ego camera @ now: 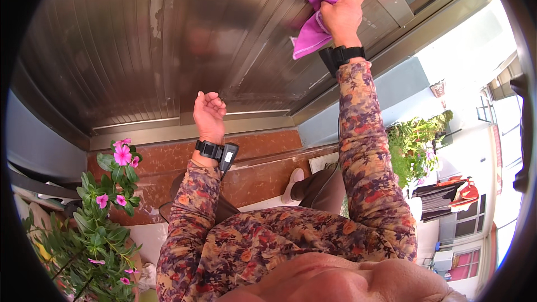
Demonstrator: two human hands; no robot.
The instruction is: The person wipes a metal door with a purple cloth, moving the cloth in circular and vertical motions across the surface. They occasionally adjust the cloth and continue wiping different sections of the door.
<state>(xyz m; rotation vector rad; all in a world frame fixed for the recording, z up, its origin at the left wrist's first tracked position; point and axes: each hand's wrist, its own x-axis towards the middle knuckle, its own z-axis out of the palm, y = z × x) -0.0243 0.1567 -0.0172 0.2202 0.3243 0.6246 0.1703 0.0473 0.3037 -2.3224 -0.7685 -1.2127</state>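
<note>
My right hand [345, 13] grips a purple cloth [312, 35] and presses it against the upper right part of a brown metal door [201, 42] with vertical ribs. The cloth is bunched under the fingers, and one corner hangs down to the left of the wrist. My left hand [211, 111] is raised in front of the door's lower part with its fingers loosely curled, holding nothing. Both wrists wear black straps with small dark devices. The door's surface is shiny, with some scuffed, pale patches.
A potted plant with pink flowers [123, 155] stands close on the left. Reddish-brown steps [264, 172] lie below the door. The metal door frame [377, 58] runs along the right. Farther right are green plants [413, 142] and hanging clothes [440, 197].
</note>
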